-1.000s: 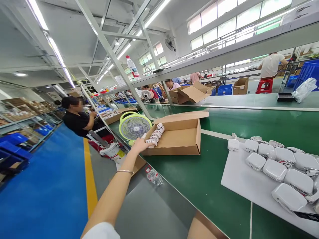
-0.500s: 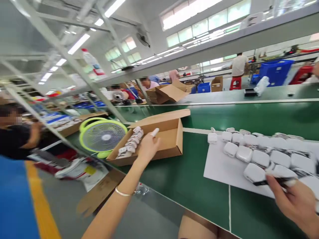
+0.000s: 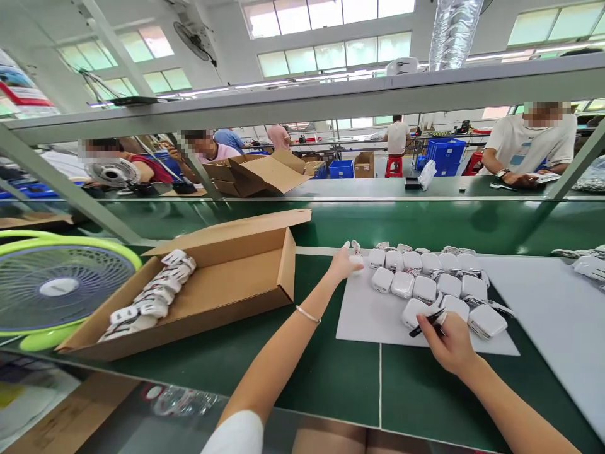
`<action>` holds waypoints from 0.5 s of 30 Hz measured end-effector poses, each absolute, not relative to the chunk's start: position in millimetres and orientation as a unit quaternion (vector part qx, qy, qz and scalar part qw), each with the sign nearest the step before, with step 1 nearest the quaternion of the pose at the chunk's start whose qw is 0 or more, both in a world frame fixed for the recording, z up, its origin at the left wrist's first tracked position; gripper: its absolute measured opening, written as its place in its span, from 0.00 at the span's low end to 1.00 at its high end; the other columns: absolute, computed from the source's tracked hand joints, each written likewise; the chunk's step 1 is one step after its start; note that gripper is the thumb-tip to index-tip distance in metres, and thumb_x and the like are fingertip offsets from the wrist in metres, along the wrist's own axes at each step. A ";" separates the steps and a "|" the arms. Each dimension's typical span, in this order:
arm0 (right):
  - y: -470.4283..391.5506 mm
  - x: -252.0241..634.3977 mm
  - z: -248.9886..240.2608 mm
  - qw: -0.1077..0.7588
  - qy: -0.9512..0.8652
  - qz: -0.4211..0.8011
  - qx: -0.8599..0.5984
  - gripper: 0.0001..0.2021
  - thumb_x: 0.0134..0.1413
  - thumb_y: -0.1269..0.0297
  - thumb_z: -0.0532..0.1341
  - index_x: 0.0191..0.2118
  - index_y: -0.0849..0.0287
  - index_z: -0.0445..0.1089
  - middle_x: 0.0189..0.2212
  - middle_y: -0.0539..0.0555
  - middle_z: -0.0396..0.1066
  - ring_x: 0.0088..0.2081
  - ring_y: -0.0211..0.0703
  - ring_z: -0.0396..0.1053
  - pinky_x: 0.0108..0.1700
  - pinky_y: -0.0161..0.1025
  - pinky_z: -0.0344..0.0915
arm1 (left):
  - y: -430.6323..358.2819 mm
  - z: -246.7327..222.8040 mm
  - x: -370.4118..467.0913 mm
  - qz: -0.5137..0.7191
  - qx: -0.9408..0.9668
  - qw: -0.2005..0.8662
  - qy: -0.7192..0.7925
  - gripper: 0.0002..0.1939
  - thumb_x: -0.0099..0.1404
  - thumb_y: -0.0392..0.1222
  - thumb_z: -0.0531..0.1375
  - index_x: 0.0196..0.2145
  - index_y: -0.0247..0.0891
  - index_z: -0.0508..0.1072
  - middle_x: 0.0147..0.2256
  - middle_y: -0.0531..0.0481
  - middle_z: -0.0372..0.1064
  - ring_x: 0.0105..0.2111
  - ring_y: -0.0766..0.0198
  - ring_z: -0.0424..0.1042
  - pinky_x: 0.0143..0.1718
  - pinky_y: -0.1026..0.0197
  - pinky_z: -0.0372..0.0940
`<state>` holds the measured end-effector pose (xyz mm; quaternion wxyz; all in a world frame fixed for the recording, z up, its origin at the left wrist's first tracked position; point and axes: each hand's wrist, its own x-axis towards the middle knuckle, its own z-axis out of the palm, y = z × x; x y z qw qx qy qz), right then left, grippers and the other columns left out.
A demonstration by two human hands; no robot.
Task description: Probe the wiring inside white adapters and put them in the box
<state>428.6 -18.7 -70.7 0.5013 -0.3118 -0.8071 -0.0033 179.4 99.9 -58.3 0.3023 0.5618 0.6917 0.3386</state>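
My left hand [image 3: 344,263] is at the far left corner of a white sheet [image 3: 359,315], its fingers closed on a small white device. Rows of white square devices [image 3: 403,285] with short cables lie on the sheet. Over the front row, my right hand [image 3: 447,337] pinches a thin black tool [image 3: 420,326], which looks like tweezers. To the left stands an open cardboard box [image 3: 236,265] with a row of white devices [image 3: 158,293] along its left side.
A green-rimmed fan [image 3: 61,287] stands left of the box. More white pieces [image 3: 590,268] lie at the right edge. A metal shelf beam [image 3: 302,101] crosses above the green table [image 3: 331,359]. People sit beyond it, one in a white shirt [image 3: 529,145].
The view has turned to the right. My left hand has moved from the cardboard box to the devices on the sheet. My right hand still holds the black tool.
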 end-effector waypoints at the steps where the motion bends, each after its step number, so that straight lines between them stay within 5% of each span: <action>1: -19.9 428.2 -69.9 0.503 -0.809 -0.001 -0.304 0.17 0.59 0.68 0.54 0.19 0.58 0.54 0.12 0.46 0.53 0.16 0.33 0.52 0.21 0.36 0.46 | 90.0 -57.2 178.4 0.337 0.562 0.297 0.694 0.15 0.60 0.41 0.60 0.44 0.33 0.67 0.43 0.45 0.67 0.42 0.59 0.69 0.43 0.50 0.66; 6: -25.3 426.5 -67.0 0.502 -0.812 0.027 -0.297 0.14 0.59 0.70 0.53 0.22 0.58 0.57 0.14 0.47 0.57 0.17 0.35 0.54 0.22 0.36 0.49 | 8.9 -62.7 190.4 0.350 0.553 0.296 0.695 0.23 0.42 0.33 0.70 0.38 0.33 0.70 0.34 0.47 0.71 0.32 0.58 0.73 0.36 0.56 0.70; 10: -31.7 421.3 -67.1 0.522 -0.779 0.089 -0.335 0.15 0.59 0.68 0.52 0.21 0.58 0.55 0.15 0.47 0.55 0.18 0.35 0.54 0.22 0.35 0.49 | -68.6 -80.8 217.6 0.377 0.559 0.328 0.661 0.22 0.47 0.31 0.67 0.42 0.39 0.70 0.38 0.51 0.72 0.37 0.62 0.74 0.39 0.63 0.70; 15: -42.2 408.3 -65.0 0.499 -0.762 0.192 -0.365 0.16 0.58 0.69 0.53 0.19 0.58 0.53 0.13 0.44 0.49 0.16 0.32 0.49 0.20 0.33 0.46 | -128.0 -108.3 251.5 0.464 0.649 0.140 0.586 0.26 0.56 0.33 0.62 0.52 0.44 0.64 0.39 0.49 0.70 0.37 0.61 0.72 0.39 0.59 0.69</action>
